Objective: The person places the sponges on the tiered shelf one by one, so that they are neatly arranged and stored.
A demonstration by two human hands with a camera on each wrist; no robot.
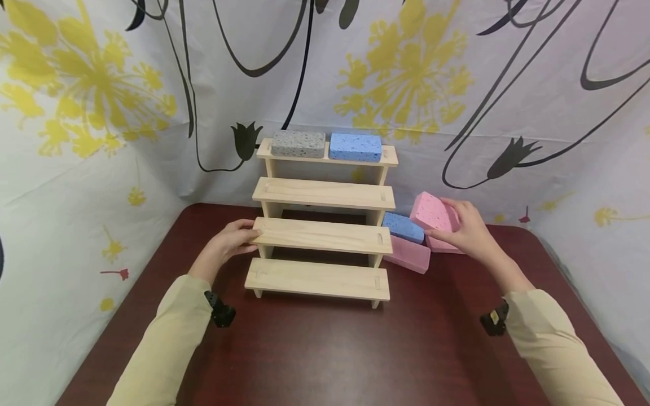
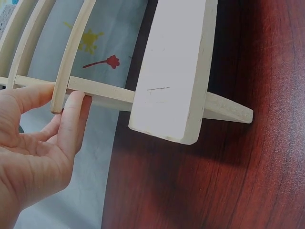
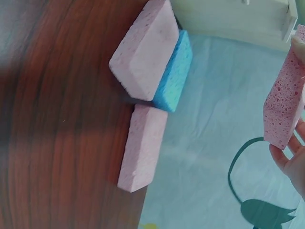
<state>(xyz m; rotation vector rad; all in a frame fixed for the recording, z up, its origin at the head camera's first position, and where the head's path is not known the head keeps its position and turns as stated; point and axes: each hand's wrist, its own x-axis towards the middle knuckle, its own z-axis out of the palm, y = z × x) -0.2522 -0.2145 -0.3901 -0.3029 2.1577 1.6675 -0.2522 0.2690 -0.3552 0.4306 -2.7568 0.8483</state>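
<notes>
In the head view, your left hand (image 1: 235, 239) grips the left end of the pale wooden four-tier stepped rack (image 1: 320, 193), at the second tier from the bottom. Your right hand (image 1: 467, 228) holds a pink porous rectangular sponge block (image 1: 431, 213) up beside the rack, thumb and fingers clamped on it. The top tier carries one grey speckled sponge block (image 1: 299, 144) and one blue speckled sponge block (image 1: 355, 148). To the right of the rack, on the dark red wooden table (image 1: 315, 349), lie a second blue block (image 1: 403, 226), a pink block in front of it (image 1: 408, 255) and a pink block partly behind your right hand (image 1: 442, 246). That makes three pink, two blue and one grey. You seem to be carrying a block with the rack braced; the next move likely calls for a steady left hand and a level, unsquashed block over a tier.

In the left wrist view, your thumb and fingers pinch the tier's end from opposite faces.

In the right wrist view, the held block sits at the right edge, fingers closed on it, well apart from the two pink and one blue on the table.
</notes>
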